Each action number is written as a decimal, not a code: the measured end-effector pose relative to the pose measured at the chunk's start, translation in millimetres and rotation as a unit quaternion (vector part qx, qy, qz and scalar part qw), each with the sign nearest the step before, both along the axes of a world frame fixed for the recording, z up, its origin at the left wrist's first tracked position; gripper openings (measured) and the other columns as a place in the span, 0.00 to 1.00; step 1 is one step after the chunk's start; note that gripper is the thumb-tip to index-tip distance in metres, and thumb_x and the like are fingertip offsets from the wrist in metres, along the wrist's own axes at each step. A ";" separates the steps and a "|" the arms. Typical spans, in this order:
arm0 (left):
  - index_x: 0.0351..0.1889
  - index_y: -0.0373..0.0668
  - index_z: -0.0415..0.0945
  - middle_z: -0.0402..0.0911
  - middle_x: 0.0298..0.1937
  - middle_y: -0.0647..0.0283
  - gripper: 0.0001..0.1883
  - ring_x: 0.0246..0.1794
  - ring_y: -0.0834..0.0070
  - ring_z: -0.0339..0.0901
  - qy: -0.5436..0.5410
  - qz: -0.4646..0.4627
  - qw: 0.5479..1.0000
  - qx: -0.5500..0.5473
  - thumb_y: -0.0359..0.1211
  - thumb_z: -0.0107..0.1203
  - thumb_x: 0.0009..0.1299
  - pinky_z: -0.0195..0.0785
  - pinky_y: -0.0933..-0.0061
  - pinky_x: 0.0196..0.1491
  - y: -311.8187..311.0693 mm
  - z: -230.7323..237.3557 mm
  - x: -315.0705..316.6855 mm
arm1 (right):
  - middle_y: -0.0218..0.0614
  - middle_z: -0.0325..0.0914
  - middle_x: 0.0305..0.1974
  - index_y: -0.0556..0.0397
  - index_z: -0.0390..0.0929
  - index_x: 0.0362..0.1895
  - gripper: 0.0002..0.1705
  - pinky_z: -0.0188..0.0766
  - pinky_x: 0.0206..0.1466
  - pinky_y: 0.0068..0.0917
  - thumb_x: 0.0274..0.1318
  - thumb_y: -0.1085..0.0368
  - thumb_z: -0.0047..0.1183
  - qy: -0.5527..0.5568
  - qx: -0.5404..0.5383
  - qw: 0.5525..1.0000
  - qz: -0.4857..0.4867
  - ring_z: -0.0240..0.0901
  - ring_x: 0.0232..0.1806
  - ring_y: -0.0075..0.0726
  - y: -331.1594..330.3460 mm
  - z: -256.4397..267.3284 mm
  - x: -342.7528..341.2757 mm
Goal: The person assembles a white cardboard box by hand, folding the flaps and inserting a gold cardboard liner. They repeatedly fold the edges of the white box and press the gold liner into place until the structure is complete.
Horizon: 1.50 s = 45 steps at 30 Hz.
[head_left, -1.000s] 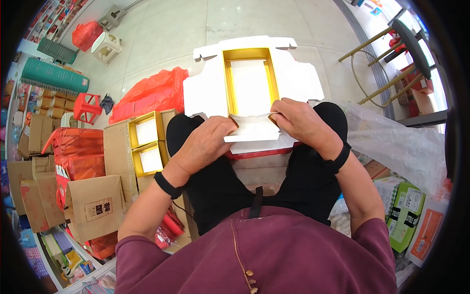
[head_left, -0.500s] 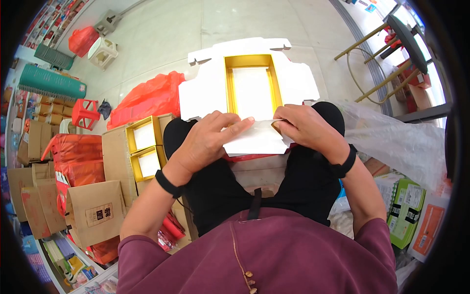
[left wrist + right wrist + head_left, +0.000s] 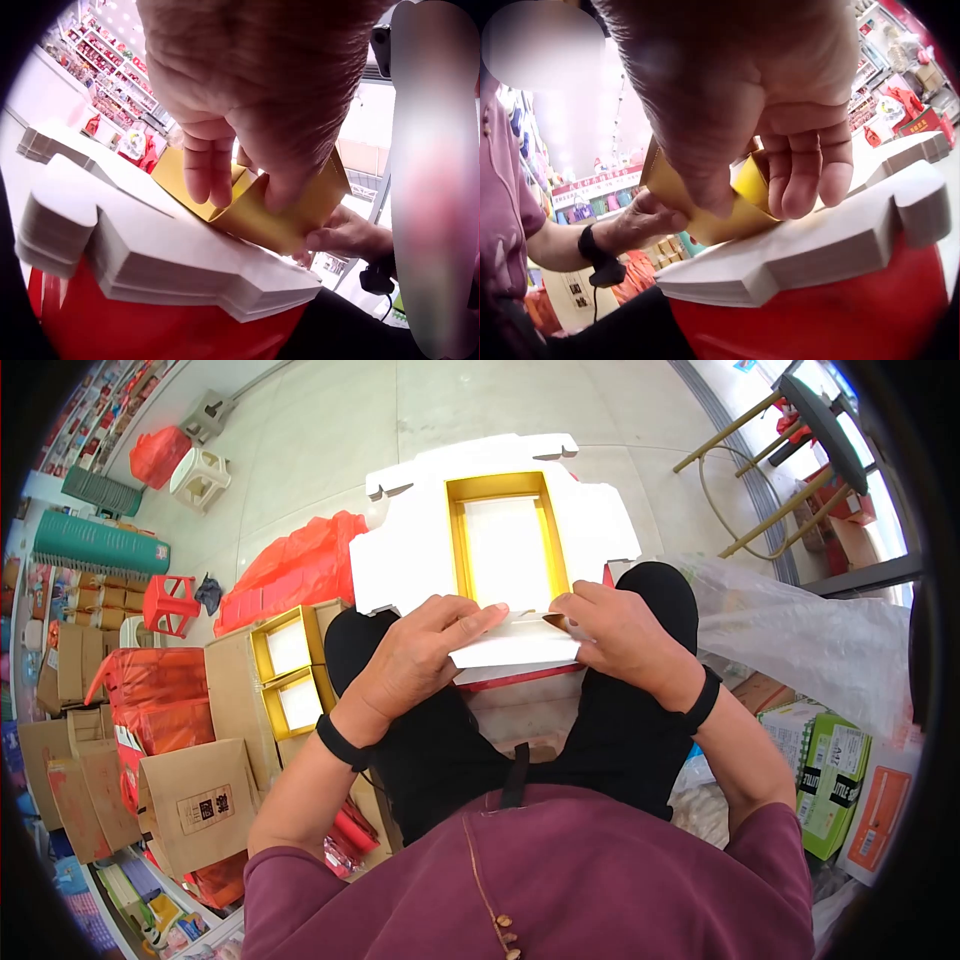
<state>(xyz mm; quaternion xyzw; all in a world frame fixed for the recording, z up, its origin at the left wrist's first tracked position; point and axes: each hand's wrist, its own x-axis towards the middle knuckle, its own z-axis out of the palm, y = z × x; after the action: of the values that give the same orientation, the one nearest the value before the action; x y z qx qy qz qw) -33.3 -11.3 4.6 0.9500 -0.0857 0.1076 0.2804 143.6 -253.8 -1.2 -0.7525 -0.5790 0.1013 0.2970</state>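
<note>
Only the head view showed the white interior of the gold box [image 3: 503, 550], which lay on a white stack [image 3: 400, 555], long axis pointing away from the person [image 3: 540, 860]. Left hand [image 3: 420, 650] and right hand [image 3: 628, 638] pinched its near end.

Two hands [image 3: 425, 645] [image 3: 632, 640] — three gold boxes [image 3: 461, 545] [image 3: 262, 652] [image 3: 272, 712] — two black wristbands [image 3: 341, 745] [image 3: 706, 700].

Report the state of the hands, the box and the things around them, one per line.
Box: three walls up, near end unfinished
White card: flat, stacked under the box
Left hand: gripping the near left corner
Right hand: gripping the near right corner
Gold boxes: walls up, tops open
Red bag: crumpled
Clear plastic: wrinkled
</note>
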 end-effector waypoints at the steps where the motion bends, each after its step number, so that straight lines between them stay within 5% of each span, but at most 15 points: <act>1: 0.72 0.58 0.81 0.84 0.54 0.60 0.39 0.50 0.63 0.86 -0.002 0.006 1.000 -0.009 0.21 0.73 0.60 0.83 0.66 0.52 -1.3 5.8 1.1 | 0.40 0.78 0.37 0.50 0.80 0.47 0.14 0.79 0.41 0.48 0.56 0.69 0.64 0.004 -0.001 1.000 -0.005 0.81 0.40 0.54 0.5 4.5 -0.8; 8: 0.64 0.55 0.87 0.84 0.47 0.61 0.30 0.45 0.65 0.85 0.005 0.033 0.998 -0.062 0.21 0.72 0.64 0.80 0.69 0.47 -2.8 -15.8 8.9 | 0.40 0.80 0.36 0.47 0.82 0.45 0.09 0.77 0.39 0.47 0.61 0.71 0.62 0.072 0.011 0.997 -0.035 0.82 0.38 0.55 -2.3 -9.3 -1.5; 11: 0.61 0.53 0.87 0.84 0.42 0.61 0.32 0.44 0.61 0.85 -0.045 0.023 0.996 -0.069 0.14 0.64 0.60 0.80 0.64 0.45 -1.1 -18.2 15.1 | 0.41 0.81 0.36 0.47 0.83 0.46 0.10 0.77 0.38 0.47 0.61 0.71 0.61 0.093 0.008 0.994 -0.054 0.81 0.37 0.58 -0.1 -14.6 -0.4; 15: 0.53 0.44 0.89 0.85 0.43 0.61 0.17 0.44 0.64 0.84 -0.007 0.031 0.994 -0.102 0.19 0.68 0.68 0.78 0.68 0.48 3.7 -21.9 19.0 | 0.44 0.82 0.34 0.49 0.84 0.47 0.07 0.77 0.38 0.49 0.70 0.63 0.61 0.108 0.022 0.991 -0.073 0.81 0.36 0.61 5.6 -9.2 -2.7; 21: 0.68 0.45 0.78 0.85 0.43 0.62 0.22 0.40 0.74 0.82 0.000 0.097 0.975 -0.200 0.27 0.66 0.77 0.77 0.72 0.45 -5.1 -29.3 20.8 | 0.48 0.83 0.33 0.57 0.82 0.54 0.22 0.78 0.38 0.50 0.77 0.49 0.57 0.068 -0.007 0.991 -0.117 0.83 0.36 0.61 7.5 -15.8 -7.2; 24: 0.77 0.49 0.68 0.84 0.41 0.62 0.30 0.36 0.79 0.79 0.119 0.169 0.960 -0.188 0.31 0.66 0.79 0.76 0.75 0.44 -8.0 -18.5 19.9 | 0.49 0.83 0.31 0.59 0.75 0.65 0.30 0.79 0.37 0.49 0.75 0.47 0.59 0.084 -0.040 0.983 -0.157 0.84 0.34 0.60 9.7 -9.6 -10.1; 29: 0.79 0.50 0.62 0.80 0.63 0.56 0.36 0.32 0.76 0.77 0.038 0.161 0.977 -0.132 0.30 0.68 0.77 0.77 0.74 0.40 -13.1 -13.7 23.0 | 0.44 0.82 0.32 0.50 0.60 0.80 0.45 0.80 0.34 0.46 0.68 0.49 0.67 0.142 -0.025 0.968 -0.203 0.85 0.32 0.55 13.1 2.1 -15.9; 31: 0.73 0.48 0.70 0.70 0.75 0.55 0.31 0.32 0.71 0.78 0.006 0.165 0.980 -0.111 0.30 0.70 0.74 0.80 0.70 0.40 -16.2 -15.4 21.5 | 0.42 0.79 0.35 0.47 0.68 0.75 0.41 0.81 0.34 0.43 0.64 0.51 0.70 0.035 0.038 0.980 -0.190 0.84 0.33 0.51 14.0 -7.4 -17.4; 34: 0.64 0.46 0.79 0.74 0.71 0.57 0.24 0.35 0.67 0.81 -0.013 0.142 0.990 0.013 0.32 0.73 0.71 0.82 0.67 0.42 -15.7 -13.9 17.6 | 0.39 0.75 0.39 0.47 0.78 0.64 0.32 0.81 0.34 0.39 0.58 0.53 0.73 -0.064 0.049 0.984 -0.157 0.82 0.34 0.47 12.6 -7.4 -16.6; 38: 0.56 0.46 0.83 0.79 0.63 0.59 0.20 0.42 0.64 0.83 -0.014 0.107 0.993 0.047 0.32 0.74 0.67 0.84 0.64 0.43 -16.2 -8.0 14.0 | 0.39 0.73 0.40 0.50 0.84 0.50 0.19 0.82 0.35 0.38 0.58 0.57 0.73 -0.082 0.034 0.989 -0.117 0.82 0.36 0.45 9.6 -6.8 -13.7; 45: 0.53 0.45 0.79 0.81 0.44 0.61 0.14 0.44 0.60 0.83 0.059 0.040 0.989 0.132 0.32 0.67 0.71 0.81 0.59 0.40 -9.8 -6.6 20.6 | 0.43 0.76 0.40 0.53 0.79 0.46 0.15 0.81 0.35 0.43 0.61 0.62 0.70 -0.080 -0.032 0.991 -0.099 0.83 0.36 0.51 14.1 -10.8 -13.3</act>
<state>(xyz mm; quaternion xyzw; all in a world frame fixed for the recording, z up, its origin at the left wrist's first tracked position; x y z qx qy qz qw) -12.7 -21.1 -2.0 0.9861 -0.0442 0.0499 0.1525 130.2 -239.8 -12.0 -0.8208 -0.5204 0.0298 0.2338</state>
